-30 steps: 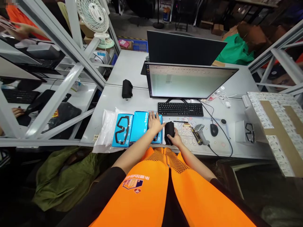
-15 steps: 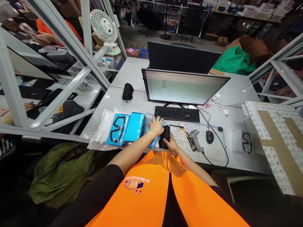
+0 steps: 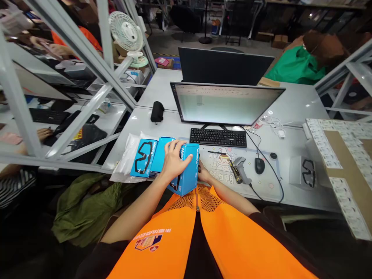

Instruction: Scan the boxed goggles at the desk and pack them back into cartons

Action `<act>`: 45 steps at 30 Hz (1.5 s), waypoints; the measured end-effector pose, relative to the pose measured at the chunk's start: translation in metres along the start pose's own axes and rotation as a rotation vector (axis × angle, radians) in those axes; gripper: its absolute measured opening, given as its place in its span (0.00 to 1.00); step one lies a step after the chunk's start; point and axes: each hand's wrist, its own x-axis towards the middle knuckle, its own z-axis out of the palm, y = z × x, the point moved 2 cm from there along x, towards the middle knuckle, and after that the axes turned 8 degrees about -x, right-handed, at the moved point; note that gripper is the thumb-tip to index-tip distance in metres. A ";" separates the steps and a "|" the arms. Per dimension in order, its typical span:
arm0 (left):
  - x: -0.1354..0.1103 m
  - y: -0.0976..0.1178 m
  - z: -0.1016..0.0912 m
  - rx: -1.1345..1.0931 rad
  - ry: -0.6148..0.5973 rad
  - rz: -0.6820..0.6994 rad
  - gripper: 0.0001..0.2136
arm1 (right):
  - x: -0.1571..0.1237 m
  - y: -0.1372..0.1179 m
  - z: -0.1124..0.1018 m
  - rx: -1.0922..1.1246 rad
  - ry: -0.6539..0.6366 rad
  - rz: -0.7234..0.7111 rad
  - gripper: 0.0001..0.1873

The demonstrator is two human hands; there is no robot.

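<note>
While our left hand point(image 3: 173, 161) clasps the tilted box point(image 3: 190, 175), between seven and eight o'clock of the keyboard point(image 3: 217, 138), a firm but gentle squeeze should steady it without denting the sides. Our right hand point(image 3: 205, 174), at its three o'clock, is half hidden, so we can't tell what those fingers hold.

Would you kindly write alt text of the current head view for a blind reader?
A person's left hand grips a blue box, the right hand partly hidden behind it. Two more blue boxes sit to its left, with a keyboard and monitor beyond.
</note>
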 end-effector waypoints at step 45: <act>-0.048 -0.004 0.237 0.253 -0.349 -0.329 0.27 | -0.067 0.208 -0.310 -0.863 0.613 0.236 0.37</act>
